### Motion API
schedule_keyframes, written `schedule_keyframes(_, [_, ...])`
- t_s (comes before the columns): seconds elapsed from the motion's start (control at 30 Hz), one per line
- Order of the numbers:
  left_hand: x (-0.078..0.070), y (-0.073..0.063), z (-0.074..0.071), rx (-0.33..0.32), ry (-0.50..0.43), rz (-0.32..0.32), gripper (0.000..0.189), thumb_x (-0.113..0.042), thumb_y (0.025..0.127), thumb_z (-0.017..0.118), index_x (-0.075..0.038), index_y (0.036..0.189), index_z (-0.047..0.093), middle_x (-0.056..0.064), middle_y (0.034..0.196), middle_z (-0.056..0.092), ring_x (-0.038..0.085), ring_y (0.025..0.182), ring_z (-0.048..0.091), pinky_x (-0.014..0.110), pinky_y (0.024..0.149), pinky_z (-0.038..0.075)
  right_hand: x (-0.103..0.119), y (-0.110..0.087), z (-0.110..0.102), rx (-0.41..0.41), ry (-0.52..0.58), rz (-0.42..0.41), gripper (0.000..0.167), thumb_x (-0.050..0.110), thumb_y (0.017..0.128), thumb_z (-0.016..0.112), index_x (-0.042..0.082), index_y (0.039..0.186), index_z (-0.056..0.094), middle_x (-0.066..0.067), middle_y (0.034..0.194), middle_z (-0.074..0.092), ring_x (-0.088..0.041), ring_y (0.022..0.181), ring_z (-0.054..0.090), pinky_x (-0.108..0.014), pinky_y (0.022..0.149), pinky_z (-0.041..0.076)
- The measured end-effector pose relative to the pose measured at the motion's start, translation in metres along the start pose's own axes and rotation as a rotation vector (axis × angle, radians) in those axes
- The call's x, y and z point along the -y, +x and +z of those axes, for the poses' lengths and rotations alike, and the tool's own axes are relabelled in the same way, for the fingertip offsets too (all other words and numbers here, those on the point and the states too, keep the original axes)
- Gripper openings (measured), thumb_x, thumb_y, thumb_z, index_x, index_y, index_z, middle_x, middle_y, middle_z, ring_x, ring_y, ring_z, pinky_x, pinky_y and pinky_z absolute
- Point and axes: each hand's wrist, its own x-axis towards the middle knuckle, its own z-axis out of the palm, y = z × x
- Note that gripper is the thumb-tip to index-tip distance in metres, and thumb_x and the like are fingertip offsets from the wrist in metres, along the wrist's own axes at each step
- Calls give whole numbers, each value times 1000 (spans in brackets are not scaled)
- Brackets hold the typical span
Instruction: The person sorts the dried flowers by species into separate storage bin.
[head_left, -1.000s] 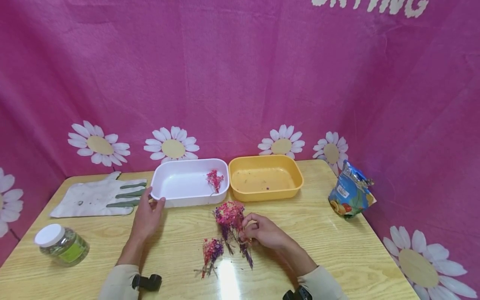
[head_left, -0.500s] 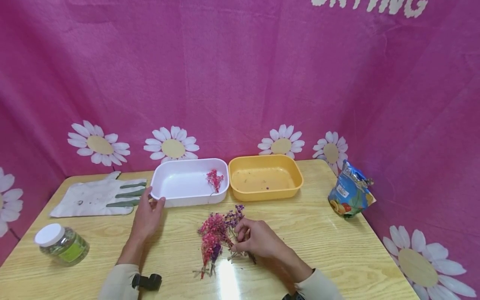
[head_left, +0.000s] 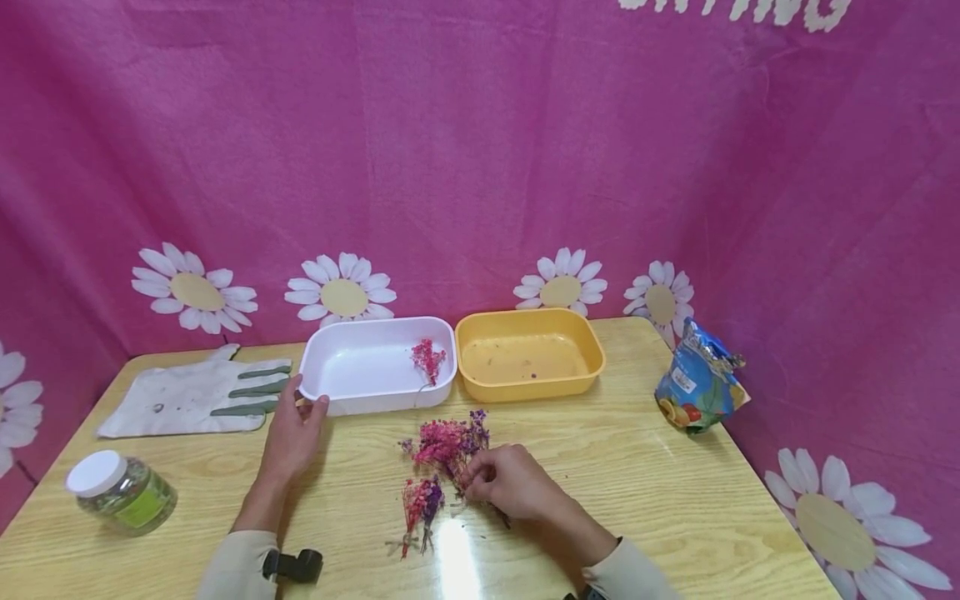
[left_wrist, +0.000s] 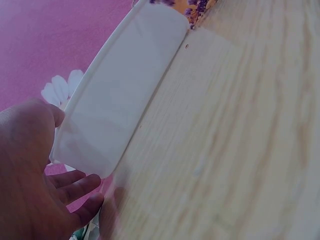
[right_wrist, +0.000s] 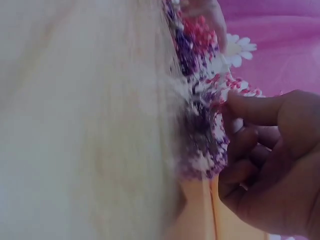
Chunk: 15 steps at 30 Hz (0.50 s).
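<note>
Showing crumbly pink and purple heads, the larger dried bunch (head_left: 441,442) lies at lower centre, the right hand (head_left: 517,482) pinching its stems between thumb and forefinger. Just below-left, a smaller bunch (head_left: 432,498) tapers into thin stalks. The left hand (head_left: 294,435), left of centre, grips the white tray's (head_left: 382,402) corner; inside lies a pink sprig (head_left: 428,359).

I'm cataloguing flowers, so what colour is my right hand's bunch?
The bunch is pink and purple, clearest in the head view.

Pink-purple sprigs (head_left: 441,440); loosely bunched
</note>
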Motion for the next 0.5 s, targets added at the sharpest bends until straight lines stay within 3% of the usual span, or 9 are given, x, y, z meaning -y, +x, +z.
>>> schedule_keyframes(0.07, [0,0,0,1,1,2,67,-33,103,40,-4,154,7,28,148,33,41,127,47,52,106,42,0,1,-3,-17,51,21,3,14,84,71,15,86,74,7,74,67,-5,65,58,-20,63,50])
schedule_keyframes(0.17, [0,-1,0,5,4,5,68,-33,103,40,-4,154,7,28,148,32,42,127,47,53,106,41,-2,1,-8,-46,68,49,7,21,87,70,15,85,75,6,78,68,-6,69,59,-21,64,50])
schedule_keyframes(0.33, [0,0,0,6,2,2,67,-33,103,40,-5,154,7,28,148,32,42,128,46,53,107,40,-5,1,-11,-62,-37,30,7,25,82,76,20,79,72,10,75,68,-3,67,57,-21,63,48])
schedule_keyframes(0.5, [0,0,0,6,3,-8,68,-34,103,39,-5,154,6,28,149,32,42,129,45,54,108,40,-6,1,-8,-50,-127,-27,15,17,73,82,21,80,70,12,69,65,2,61,55,-18,62,46])
